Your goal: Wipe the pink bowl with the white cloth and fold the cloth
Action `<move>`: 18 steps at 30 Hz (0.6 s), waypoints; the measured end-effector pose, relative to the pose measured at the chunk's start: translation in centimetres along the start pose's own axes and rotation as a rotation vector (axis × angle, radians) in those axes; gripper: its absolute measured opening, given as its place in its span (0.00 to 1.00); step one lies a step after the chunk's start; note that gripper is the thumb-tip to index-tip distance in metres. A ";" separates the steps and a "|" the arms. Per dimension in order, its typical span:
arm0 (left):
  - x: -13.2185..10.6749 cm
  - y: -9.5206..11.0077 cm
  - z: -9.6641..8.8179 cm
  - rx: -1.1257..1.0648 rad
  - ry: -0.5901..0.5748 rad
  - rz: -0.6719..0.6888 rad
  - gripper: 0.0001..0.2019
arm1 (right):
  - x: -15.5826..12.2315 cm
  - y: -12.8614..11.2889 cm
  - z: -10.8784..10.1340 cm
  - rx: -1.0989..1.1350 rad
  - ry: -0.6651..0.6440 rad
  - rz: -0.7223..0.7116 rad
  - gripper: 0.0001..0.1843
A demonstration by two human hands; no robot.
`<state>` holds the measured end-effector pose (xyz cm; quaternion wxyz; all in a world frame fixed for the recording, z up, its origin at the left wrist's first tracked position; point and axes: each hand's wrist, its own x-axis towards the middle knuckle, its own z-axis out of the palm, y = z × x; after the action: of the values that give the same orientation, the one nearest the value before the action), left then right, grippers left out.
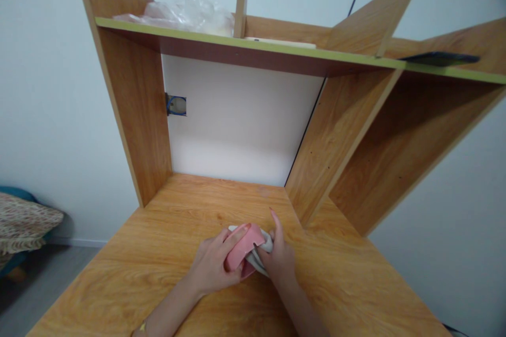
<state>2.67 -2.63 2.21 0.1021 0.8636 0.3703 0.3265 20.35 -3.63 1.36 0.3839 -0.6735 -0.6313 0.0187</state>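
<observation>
Above the wooden desk, my left hand [217,260] grips a pink, curved, hollow piece [245,246] that looks like hard plastic, with a small notch in its edge. What kind of object it is I cannot tell. My right hand [280,255] is closed on a light grey cloth [259,262], its index finger stretched upward. The cloth is pressed against and partly inside the pink piece, and some of it shows behind the piece at the left. Parts of both are hidden by my fingers.
The desk [190,231] runs back to a wooden shelf unit [130,89]. Clear plastic bags [190,15] and a dark flat object [440,58] lie on the upper shelf. A wall socket box [176,106] sits at the back left. A patterned cloth [27,218] covers a seat at far left.
</observation>
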 end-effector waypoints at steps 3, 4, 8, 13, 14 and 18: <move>0.1 0.1 -0.1 -0.008 -0.006 -0.028 0.36 | 0.0 -0.1 0.2 0.088 -0.071 0.088 0.35; 0.1 0.1 -0.2 -0.016 -0.009 -0.046 0.35 | 0.1 -0.1 0.3 0.119 -0.082 0.114 0.35; 0.1 -0.2 -0.2 -0.104 -0.004 -0.135 0.37 | 0.1 -0.1 1.0 0.351 -0.068 0.205 0.37; 0.0 -0.4 0.2 -0.213 0.036 -0.218 0.45 | 0.2 0.0 1.9 0.677 0.051 0.247 0.35; -0.1 -0.4 0.4 -0.239 0.020 -0.219 0.44 | 0.2 0.0 2.0 0.731 0.030 0.252 0.36; -0.3 -0.3 1.3 -0.317 0.013 -0.251 0.42 | 0.2 -0.2 2.1 0.806 -0.058 0.256 0.39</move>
<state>3.20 -2.54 0.97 0.2744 0.7815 0.4197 0.3712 19.12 -2.44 0.11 0.5933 -0.5417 -0.4951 0.3307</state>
